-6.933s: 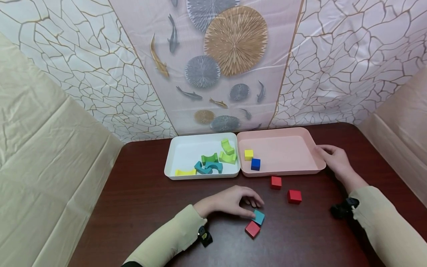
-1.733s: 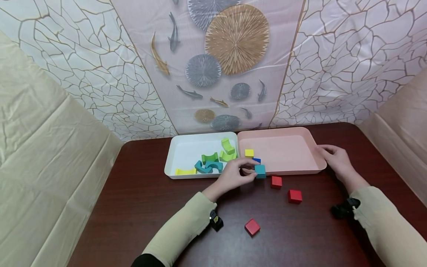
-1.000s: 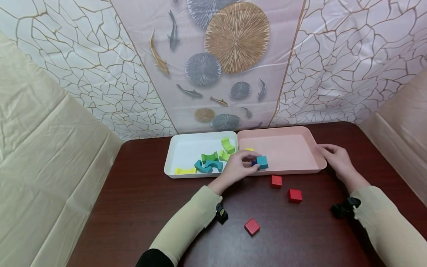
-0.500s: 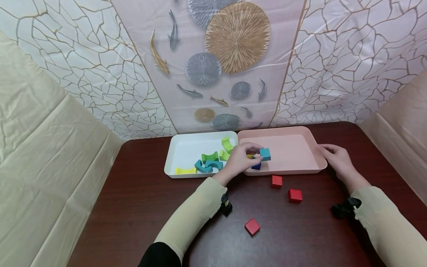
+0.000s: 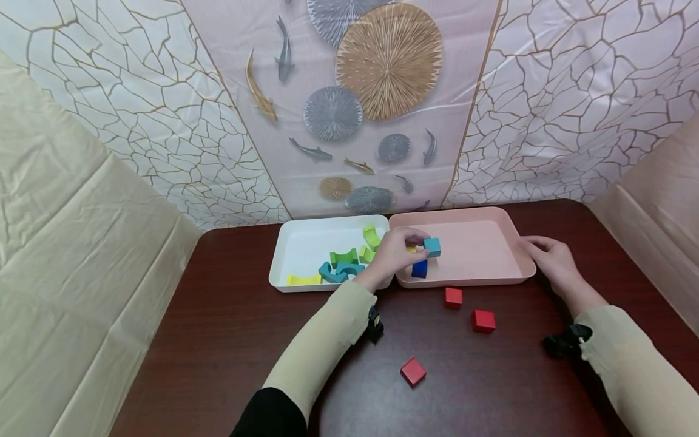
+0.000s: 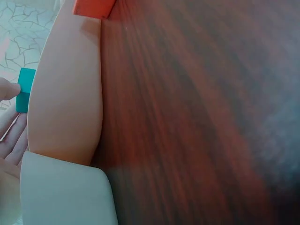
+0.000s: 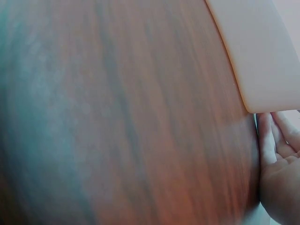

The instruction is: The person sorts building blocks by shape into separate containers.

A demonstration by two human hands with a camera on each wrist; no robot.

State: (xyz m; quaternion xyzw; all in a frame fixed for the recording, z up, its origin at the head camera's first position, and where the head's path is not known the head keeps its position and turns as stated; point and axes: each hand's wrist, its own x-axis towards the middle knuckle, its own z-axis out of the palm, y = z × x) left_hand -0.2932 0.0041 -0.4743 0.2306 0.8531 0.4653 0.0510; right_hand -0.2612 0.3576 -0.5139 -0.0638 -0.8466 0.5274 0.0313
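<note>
Our left hand (image 5: 391, 253) is pinching a teal block (image 5: 432, 247) over the pink tray (image 5: 476, 246). Our right hand (image 5: 552, 263) is gripping that tray's edge.

Free room rightward in pink tray (image 5: 477, 249), blue block (image 5: 419, 269) at left, red blocks (image 5: 483, 321) in front

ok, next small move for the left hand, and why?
Probably lower the teal cube into the pink rectangular tray and release it: the left hand pinches it over that tray, where a dark blue cube already sits, and the right hand is at the tray's right end.
</note>
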